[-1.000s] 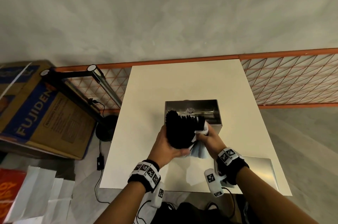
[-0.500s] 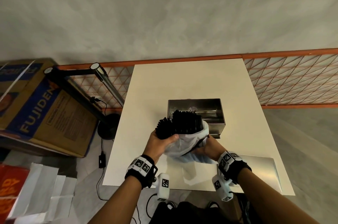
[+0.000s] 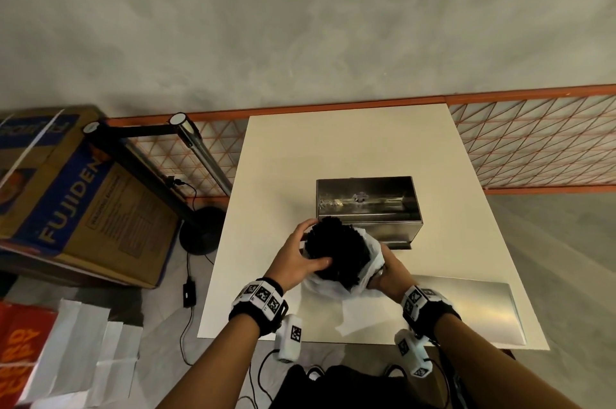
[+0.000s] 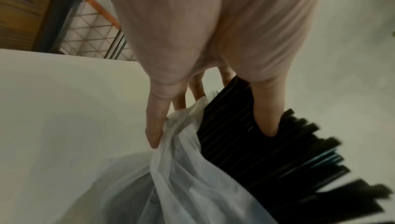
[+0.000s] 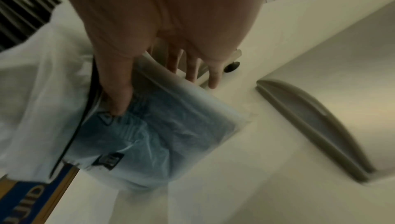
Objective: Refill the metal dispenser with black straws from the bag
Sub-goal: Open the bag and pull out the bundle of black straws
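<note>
A thick bundle of black straws (image 3: 335, 252) (image 4: 278, 156) sticks out of a thin white plastic bag (image 3: 363, 275) (image 4: 181, 177) (image 5: 149, 134), held above the white table (image 3: 333, 148) just in front of the open metal dispenser (image 3: 366, 205). My left hand (image 3: 300, 255) (image 4: 209, 109) grips the bundle from the left, thumb across the straws and fingers behind them against the bag. My right hand (image 3: 388, 272) (image 5: 162, 86) holds the bag's lower part from the right, thumb pressed into the plastic. The inside of the dispenser shows only reflections.
The dispenser's flat metal lid (image 3: 466, 305) (image 5: 320, 126) lies on the table's near right corner. A cardboard box (image 3: 76, 201) and a black lamp stand (image 3: 200, 232) are on the floor to the left. An orange wire fence (image 3: 533, 145) runs behind the table.
The bag and straws have come back toward me and lower, off the dispenser's front edge. My left hand now wraps the straw bundle instead of the bag's rim.
</note>
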A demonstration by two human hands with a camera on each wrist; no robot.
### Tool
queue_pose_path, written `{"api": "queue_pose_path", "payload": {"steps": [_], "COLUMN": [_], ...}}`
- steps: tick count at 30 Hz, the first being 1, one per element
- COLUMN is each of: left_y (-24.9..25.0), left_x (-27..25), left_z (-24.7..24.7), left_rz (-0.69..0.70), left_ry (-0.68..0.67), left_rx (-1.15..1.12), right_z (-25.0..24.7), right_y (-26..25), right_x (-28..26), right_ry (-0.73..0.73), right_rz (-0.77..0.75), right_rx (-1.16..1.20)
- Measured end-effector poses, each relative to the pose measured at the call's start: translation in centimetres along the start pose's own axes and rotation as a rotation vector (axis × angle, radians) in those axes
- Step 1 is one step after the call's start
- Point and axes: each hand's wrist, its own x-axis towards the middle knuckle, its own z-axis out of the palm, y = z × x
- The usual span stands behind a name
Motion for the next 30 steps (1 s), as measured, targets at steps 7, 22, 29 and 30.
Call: {"api": "queue_pose_path", "payload": {"steps": [7, 22, 29, 30], "left_y": [0.3, 3.0, 7.6, 8.3], "left_x": [0.2, -0.3, 2.2, 2.8], "left_z": [-0.1, -2.7, 0.6, 1.3], "left_rz": [-0.003, 0.172, 0.224, 0.234], "left_ry": [-0.089, 0.098, 0.050, 0.052], "left_rx": [0.090, -0.025, -0.391, -0.428], "right_z": [1.2, 0.1, -6.4, -7.4], "right_y": [-0.6, -13.2, -18.8, -19.8], "right_x": [0.4, -3.8, -4.2, -4.1], "right_ry": [0.084, 0.129, 0.023, -0.004], "right_rz": [0.020, -0.215, -0.321, -0.338], "right_rx": [-0.157, -0.485, -0.547, -0.574]}}
